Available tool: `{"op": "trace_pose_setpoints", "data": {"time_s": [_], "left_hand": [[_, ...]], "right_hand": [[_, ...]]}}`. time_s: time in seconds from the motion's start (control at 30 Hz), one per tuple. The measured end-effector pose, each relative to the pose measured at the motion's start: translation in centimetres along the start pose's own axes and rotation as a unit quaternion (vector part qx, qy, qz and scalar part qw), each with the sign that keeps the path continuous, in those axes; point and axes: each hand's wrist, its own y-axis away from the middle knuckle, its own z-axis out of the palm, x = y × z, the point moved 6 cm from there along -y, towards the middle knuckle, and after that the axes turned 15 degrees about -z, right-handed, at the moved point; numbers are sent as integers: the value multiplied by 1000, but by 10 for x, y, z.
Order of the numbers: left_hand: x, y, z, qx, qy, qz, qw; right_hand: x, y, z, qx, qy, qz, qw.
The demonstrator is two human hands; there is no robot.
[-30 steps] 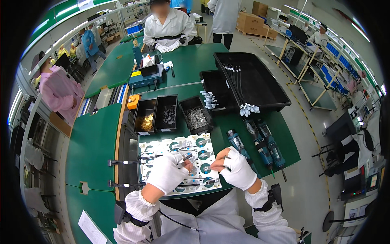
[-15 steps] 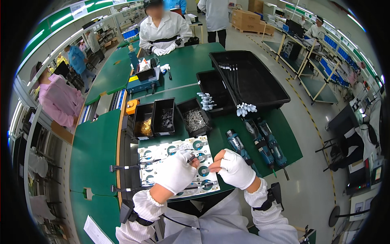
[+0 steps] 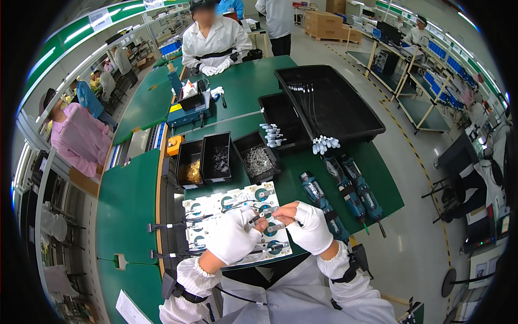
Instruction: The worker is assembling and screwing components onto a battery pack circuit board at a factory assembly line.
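White-gloved left fingers (image 3: pixel 262 223) pinch a small dark piece (image 3: pixel 254 219); right fingers (image 3: pixel 287 211) point toward it, grip unclear

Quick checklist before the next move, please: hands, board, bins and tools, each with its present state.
1. Left hand in a white glove grips the small, slim, dark piece: ok, pinched between the fingers.
2. Right hand in a white glove holds a part: cannot tell; too little detail at the fingertips.
3. Fingers fully gloved: not ok, bare on both hands.
4. Rectangular white board with teal round patches within reach: ok, beneath both hands.
5. Three black plastic bins stocked: ok, with gold-coloured, dark and silver small parts.
6. Nearest teal-and-black handheld power tool clear of the right hand: cannot tell; they nearly meet in this view.
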Motion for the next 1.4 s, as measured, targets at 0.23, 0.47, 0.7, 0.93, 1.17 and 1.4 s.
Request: {"op": "trace_pose_setpoints", "data": {"time_s": [0.23,0.47,0.7,0.93,1.17,1.4], "left_hand": [[-2,3,2,-27,-28,9,999],[2,15,-8,109,-119,125,979],[14,22,-10,108,-112,162,974],[19,20,-3,124,-135,170,968],[25,14,18,105,-249,173,947],[23,10,22,51,-218,187,956]], "right_hand": [[-7,0,4,-57,50,-56,996],[-2,9,2,-14,-46,85,995],[-22,-3,-4,-13,44,-90,995],[-7,-10,-4,-54,-41,8,998],[-7,0,-8,-111,84,-84,987],[-5,-5,-5,-156,54,56,985]]}}
